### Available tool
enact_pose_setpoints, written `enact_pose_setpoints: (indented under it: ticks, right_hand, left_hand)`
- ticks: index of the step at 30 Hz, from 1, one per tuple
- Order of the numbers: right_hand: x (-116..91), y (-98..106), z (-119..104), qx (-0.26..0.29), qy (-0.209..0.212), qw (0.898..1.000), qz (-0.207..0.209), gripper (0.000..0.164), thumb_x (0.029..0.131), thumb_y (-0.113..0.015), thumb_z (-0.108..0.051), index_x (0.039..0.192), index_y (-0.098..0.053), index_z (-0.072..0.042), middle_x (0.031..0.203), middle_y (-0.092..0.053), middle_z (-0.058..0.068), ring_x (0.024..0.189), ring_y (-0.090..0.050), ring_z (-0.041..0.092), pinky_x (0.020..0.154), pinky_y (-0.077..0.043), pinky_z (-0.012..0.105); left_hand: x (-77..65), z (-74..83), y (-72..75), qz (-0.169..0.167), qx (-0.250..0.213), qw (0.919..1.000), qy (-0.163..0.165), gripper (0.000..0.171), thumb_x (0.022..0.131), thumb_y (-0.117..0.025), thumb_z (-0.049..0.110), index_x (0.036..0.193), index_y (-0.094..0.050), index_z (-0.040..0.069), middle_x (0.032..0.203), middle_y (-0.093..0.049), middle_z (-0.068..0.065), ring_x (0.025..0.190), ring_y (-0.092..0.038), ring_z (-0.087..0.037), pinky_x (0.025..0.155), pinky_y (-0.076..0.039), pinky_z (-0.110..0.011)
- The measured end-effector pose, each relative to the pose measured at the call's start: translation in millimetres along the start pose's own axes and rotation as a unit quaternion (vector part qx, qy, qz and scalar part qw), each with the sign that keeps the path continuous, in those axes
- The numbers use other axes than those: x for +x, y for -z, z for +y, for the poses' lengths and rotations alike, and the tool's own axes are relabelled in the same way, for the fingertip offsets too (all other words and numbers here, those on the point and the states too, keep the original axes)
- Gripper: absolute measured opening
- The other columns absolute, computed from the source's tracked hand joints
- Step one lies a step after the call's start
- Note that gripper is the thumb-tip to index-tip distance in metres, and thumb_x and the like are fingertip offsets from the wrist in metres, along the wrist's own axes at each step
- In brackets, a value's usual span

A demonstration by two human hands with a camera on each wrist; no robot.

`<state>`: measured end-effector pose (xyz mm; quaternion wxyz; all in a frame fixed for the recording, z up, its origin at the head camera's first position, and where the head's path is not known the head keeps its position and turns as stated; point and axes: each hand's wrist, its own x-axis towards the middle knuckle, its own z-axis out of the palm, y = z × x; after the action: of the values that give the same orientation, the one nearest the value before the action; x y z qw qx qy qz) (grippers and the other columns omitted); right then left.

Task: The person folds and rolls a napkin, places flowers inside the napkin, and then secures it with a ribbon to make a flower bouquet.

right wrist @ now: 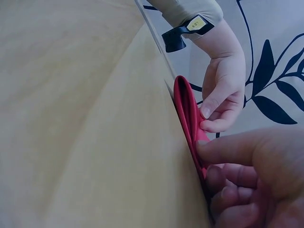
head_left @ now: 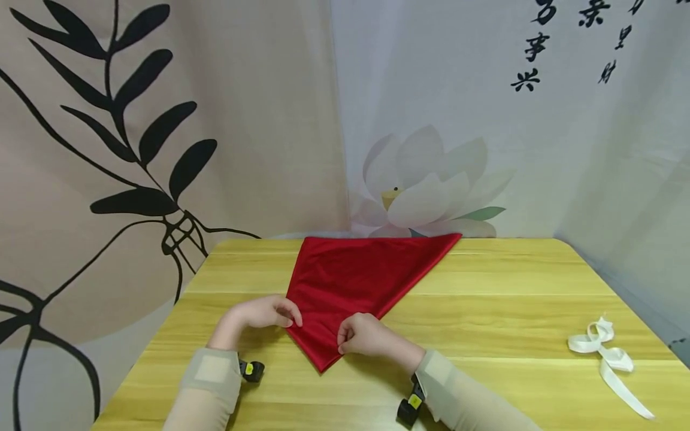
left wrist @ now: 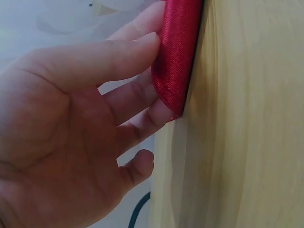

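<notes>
A red satiny cloth (head_left: 356, 269), folded in layers, lies on the table with one pointed corner towards me and another reaching to the far right. My left hand (head_left: 266, 312) pinches its left edge close to the near corner. In the left wrist view, the thumb lies on the cloth's folded edge (left wrist: 176, 61), with fingers partly hidden behind it. On the right edge, my right hand (head_left: 366, 334) grips the cloth between thumb and curled fingers. The right wrist view shows the layers (right wrist: 186, 107) standing slightly apart at the near corner.
The cloth lies on a light wooden table (head_left: 485, 299). A white ribbon (head_left: 601, 344) lies looped on the right side. Behind the table hangs a printed curtain (head_left: 269, 120) with leaves and a lotus. Small black cameras (head_left: 251, 370) are strapped at both wrists.
</notes>
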<state>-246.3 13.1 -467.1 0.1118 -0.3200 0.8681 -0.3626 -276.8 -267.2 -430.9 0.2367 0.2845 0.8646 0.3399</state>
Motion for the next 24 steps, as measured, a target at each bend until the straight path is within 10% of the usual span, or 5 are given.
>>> enact_pose_setpoints:
  ticks: [13, 24]
  right_hand:
    - [-1.6, 2.3, -4.5, 0.02, -0.015, 1.0, -0.002, 0.018, 0.077, -0.077, -0.009, 0.064, -0.065, -0.014, 0.056, -0.056, -0.011, 0.052, -0.049, 0.001, 0.052, -0.042, 0.019]
    - [-2.0, 3.6, -5.7, 0.006, -0.009, 1.0, -0.005, 0.024, 0.083, -0.074, -0.022, 0.062, -0.064, -0.018, 0.052, -0.051, -0.015, 0.049, -0.045, 0.0, 0.051, -0.036, 0.017]
  left_hand:
    - [-3.2, 1.7, -0.2, -0.019, -0.03, 0.9981, 0.051, 0.032, 0.075, -0.064, -0.01, 0.102, -0.071, 0.006, 0.095, -0.065, -0.004, 0.076, -0.054, -0.015, 0.068, -0.045, -0.029]
    - [0.3, 4.0, -2.0, -0.012, -0.007, 0.9995, 0.029, 0.022, 0.079, -0.07, -0.005, 0.096, -0.069, 0.008, 0.087, -0.063, -0.001, 0.072, -0.052, -0.015, 0.065, -0.043, -0.027]
